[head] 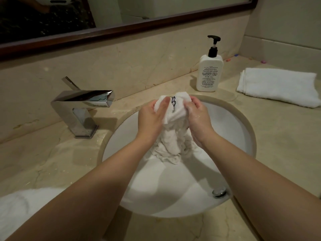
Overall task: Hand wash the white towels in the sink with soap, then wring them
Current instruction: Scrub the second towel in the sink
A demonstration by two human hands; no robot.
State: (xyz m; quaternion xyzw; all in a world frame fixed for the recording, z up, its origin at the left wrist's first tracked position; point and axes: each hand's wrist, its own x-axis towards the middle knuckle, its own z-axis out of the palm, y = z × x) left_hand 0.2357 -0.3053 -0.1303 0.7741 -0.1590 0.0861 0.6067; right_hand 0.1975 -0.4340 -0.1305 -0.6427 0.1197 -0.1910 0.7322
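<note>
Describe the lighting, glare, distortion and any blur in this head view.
Head view: dim, warm light; bright glare on the chrome faucet; soft arm shadows in the sink; wide-angle bending curves the mirror frame; the white cloth at the lower left is blurred.

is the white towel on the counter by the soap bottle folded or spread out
Folded: the white towel on the counter lies as a neat rectangle with stacked layers at its left edge.

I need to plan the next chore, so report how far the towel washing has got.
Done: nothing looks finished. In hand: both the left hand and right hand grip one wet white towel above the sink, apparently scrubbing it; suds are hard to tell. Left: wringing it, then the folded towel lying dry-looking beside the soap bottle. The faucet runs no visible water.
</note>
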